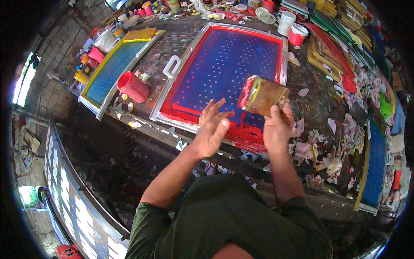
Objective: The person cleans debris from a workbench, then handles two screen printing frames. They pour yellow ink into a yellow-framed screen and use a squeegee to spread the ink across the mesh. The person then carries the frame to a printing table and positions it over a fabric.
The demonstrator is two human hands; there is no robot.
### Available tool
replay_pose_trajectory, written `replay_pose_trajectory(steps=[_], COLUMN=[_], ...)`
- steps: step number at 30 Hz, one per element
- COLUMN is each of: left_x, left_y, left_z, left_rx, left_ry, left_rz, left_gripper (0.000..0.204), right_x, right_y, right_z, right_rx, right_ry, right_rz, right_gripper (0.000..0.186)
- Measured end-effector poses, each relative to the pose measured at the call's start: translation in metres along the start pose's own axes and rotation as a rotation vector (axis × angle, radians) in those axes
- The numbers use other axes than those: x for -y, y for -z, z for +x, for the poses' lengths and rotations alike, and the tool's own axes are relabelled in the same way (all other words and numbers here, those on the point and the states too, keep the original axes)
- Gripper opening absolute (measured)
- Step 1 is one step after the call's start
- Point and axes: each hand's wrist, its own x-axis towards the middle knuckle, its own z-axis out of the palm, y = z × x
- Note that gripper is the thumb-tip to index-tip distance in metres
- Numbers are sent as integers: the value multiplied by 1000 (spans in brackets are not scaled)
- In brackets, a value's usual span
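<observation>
A screen-printing frame (206, 29) lies on the table in front of me, its blue mesh dotted with pale spots and bordered in red ink. My right hand (278, 129) grips a flat, brownish squeegee (266, 96), thumb on its face. The squeegee's left edge is smeared with red and yellow, and it is held tilted above the right part of the screen. Over the near edge of the frame, my left hand (212, 129) is open with fingers spread, holding nothing. Red ink (250, 134) is pooled along the near border.
A red container (133, 87) stands left of the frame, by its white handle (171, 66). Beyond is a yellow-edged screen (116, 69). White and pink tubs (297, 35) sit at the back right. Crumpled scraps (330, 164) cover the table's right side, near another blue screen (374, 162).
</observation>
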Motion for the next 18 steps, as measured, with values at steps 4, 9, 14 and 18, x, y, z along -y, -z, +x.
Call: replay_pose_trajectory(steps=[4, 9, 14, 18], left_x=[10, 13, 8, 0], left_y=[-38, -52, -32, -17], left_z=[-2, -19, -22, -25], left_rx=[-2, 194, 159, 126], left_ry=[-134, -117, -125, -106], left_rz=[500, 765, 707, 634], left_gripper=[89, 85, 76, 63], right_x=[37, 53, 69, 96], right_y=[8, 18, 42, 66], right_z=[19, 12, 0, -3], right_rx=[3, -85, -73, -132], right_ry=[112, 168, 233, 268], right_rz=[-50, -146, -129, -162], right_gripper=[35, 43, 42, 41])
